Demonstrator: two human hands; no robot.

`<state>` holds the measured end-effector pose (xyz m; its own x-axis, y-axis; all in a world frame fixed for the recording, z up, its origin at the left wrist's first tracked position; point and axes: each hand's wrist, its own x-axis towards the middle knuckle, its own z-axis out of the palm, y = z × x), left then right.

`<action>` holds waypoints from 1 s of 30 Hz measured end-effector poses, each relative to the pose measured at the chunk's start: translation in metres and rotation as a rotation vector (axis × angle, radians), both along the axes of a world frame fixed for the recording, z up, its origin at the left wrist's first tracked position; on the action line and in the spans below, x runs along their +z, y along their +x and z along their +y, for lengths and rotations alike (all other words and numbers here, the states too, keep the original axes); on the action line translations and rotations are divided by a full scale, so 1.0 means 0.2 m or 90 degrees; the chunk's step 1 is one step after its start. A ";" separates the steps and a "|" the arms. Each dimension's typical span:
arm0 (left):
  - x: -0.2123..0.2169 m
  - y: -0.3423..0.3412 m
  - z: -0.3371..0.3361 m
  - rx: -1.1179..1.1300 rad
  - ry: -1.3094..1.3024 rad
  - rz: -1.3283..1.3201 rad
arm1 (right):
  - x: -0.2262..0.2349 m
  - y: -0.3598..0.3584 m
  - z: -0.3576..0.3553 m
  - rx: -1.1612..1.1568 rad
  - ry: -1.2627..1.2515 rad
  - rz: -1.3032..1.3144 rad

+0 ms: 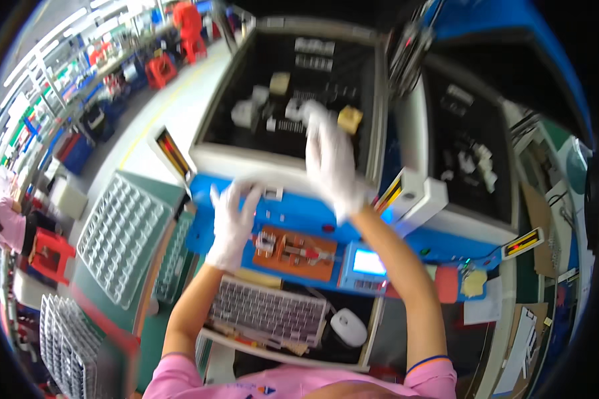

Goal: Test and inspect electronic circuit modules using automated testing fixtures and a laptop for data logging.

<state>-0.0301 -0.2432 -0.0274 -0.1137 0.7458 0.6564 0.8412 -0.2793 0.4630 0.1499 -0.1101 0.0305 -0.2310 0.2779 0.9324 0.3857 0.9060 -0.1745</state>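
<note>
My right hand (329,153), in a white glove, reaches over a black, light-framed machine bed (246,80). Its blurred fingers are drawn together beside a small white piece (293,108); whatever they may hold is too small to make out. Over the blue front panel (209,189), my white-gloved left hand (231,219) has its fingers apart and holds nothing. Its fingertips are near a small white square fitting (273,193). Yellow pads (350,119) and a whitish crumpled piece (246,113) lie on the bed. An orange fixture board (296,255) sits just below my left hand.
Below the panel are a keyboard (269,309) and a white mouse (349,327). A small lit screen (369,262) stands by my right forearm. Clear moulded trays (123,233) lie at the left. To the right is a second black bed (469,146) with white scraps.
</note>
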 end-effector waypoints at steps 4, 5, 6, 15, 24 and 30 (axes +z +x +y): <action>-0.14 -0.06 -0.11 -0.178 -0.144 -0.338 | -0.30 0.34 -0.52 -0.128 -0.134 -0.405; -0.14 -0.05 -0.11 -0.222 -0.165 -0.367 | -0.33 0.40 -0.56 -0.148 -0.238 -0.412; -0.16 -0.04 -0.09 -0.233 -0.151 -0.362 | -0.34 0.43 -0.55 -0.160 -0.225 -0.408; -0.22 -0.14 -0.13 -0.203 -0.163 -0.185 | -0.44 0.45 -0.61 -0.190 -0.319 -0.465; -0.20 -0.06 -0.46 -0.151 -0.222 -0.268 | -0.62 0.38 -0.82 -0.005 -0.226 -0.358; -0.31 0.02 -0.82 -0.153 -0.218 -0.552 | -0.63 0.37 -0.92 -0.029 -0.172 -0.415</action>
<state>-0.0268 -0.4072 -0.0900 -0.2767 0.9477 0.1587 0.1059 -0.1341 0.9853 0.2235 -0.2940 -0.0952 -0.7017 0.5024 0.5051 0.5243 0.8443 -0.1113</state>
